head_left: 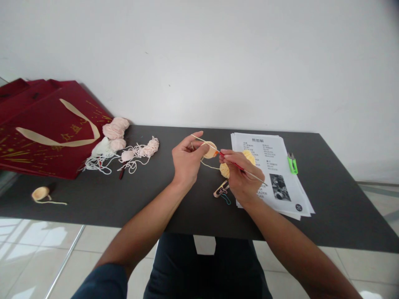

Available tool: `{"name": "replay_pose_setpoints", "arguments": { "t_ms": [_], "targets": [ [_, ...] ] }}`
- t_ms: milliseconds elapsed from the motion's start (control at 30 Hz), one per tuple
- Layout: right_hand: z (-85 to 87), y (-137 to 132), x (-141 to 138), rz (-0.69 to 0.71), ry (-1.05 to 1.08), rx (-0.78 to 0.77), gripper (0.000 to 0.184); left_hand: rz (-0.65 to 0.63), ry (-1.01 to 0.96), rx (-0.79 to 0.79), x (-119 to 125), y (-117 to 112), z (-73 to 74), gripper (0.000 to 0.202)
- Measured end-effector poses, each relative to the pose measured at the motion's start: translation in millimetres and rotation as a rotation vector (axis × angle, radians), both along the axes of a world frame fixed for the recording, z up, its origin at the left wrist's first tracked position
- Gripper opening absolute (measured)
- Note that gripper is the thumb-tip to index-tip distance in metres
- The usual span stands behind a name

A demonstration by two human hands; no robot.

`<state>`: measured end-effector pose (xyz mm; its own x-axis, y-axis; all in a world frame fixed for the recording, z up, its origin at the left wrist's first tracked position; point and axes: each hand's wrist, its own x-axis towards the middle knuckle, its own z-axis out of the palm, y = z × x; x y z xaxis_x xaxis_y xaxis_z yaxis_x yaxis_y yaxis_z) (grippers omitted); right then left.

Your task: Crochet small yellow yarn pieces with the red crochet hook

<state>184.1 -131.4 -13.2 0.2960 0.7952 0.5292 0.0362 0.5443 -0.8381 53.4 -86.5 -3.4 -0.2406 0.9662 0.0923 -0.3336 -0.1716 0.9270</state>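
Note:
My left hand (187, 160) is closed, pinching a small round tan crochet piece (210, 150) with yarn stretched over its forefinger. My right hand (238, 176) is closed on a crochet hook (241, 167) with a red grip, its tip at the piece. A ball of pale yellow yarn (223, 169) lies on the dark table (124, 195) just behind my right hand, and a strand runs from it up to the piece. Both hands are held just above the table's middle.
Printed paper sheets (274, 166) lie right of my hands, with green thread snips (292, 163) at their edge. Stitch markers (222, 192) sit near my right wrist. Pink and white yarn bundles (121, 145) and a red gift bag (46, 124) lie at left, with a small tan crochet cup (41, 193) near the left edge.

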Motion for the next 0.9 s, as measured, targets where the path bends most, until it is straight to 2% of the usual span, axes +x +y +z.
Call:
{"name": "replay_pose_setpoints", "arguments": {
  "t_ms": [100, 333, 500, 567, 667, 900],
  "targets": [
    [-5.1, 2, 3, 0.018, -0.102, 0.047, 0.020, -0.096, -0.132, -0.068, -1, 2, 1.7, 0.045],
    [-11.0, 2, 7, 0.057, -0.173, 0.030, 0.030, -0.335, -0.344, -0.164, -6, 6, 8.0, 0.047],
    [-1.0, 11, 6, 0.099, 0.071, -0.036, 0.019, -0.399, -0.318, -0.163, -11, 7, 10.6, 0.049],
    [1.9, 17, 9, 0.140, 0.157, -0.067, 0.011, -0.410, -0.256, -0.149, -12, 6, 10.6, 0.052],
    [3.3, 25, 18, 0.205, 0.162, -0.002, 0.009, -0.387, -0.123, -0.123, -13, 6, 9.6, 0.053],
    [4.8, 18, 25, 0.041, -0.160, 0.160, 0.008, -0.191, 0.081, -0.052, -11, 5, 4.8, 0.047]
  ]
}}
